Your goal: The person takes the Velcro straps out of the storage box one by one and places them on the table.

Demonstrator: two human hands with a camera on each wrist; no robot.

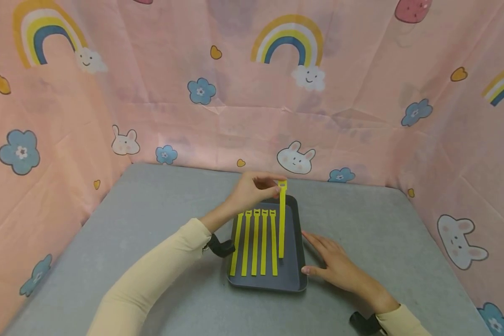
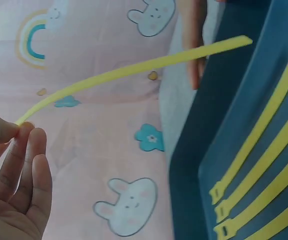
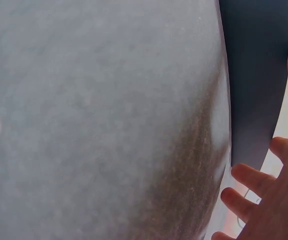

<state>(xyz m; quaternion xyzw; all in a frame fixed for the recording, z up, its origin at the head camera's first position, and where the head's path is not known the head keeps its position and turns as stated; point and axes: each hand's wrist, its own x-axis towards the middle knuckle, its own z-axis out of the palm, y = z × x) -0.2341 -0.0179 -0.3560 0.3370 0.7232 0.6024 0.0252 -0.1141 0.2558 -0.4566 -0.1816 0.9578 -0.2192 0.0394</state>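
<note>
My left hand (image 1: pixel 252 192) pinches a yellow cable tie (image 1: pixel 282 224) by its slotted head, above the right part of a dark grey tray (image 1: pixel 291 275). In the left wrist view this tie (image 2: pixel 134 69) bows outward from the fingertips, its far end over the tray. Several more yellow cable ties (image 1: pixel 255 242) lie side by side in the tray, slotted heads toward the far end. My right hand (image 1: pixel 338 265) is at the tray's right side, thumb and fingers spread along the rim. In the right wrist view, the fingers (image 3: pixel 254 180) are extended next to the tray's outer wall (image 3: pixel 259 75).
Under the tray is a grey tabletop (image 1: pixel 172 200). A pink patterned cloth (image 1: pixel 235 130) stands as a wall behind the table and along both sides. Each wrist wears a black camera mount, such as the one on the left (image 1: pixel 220 246).
</note>
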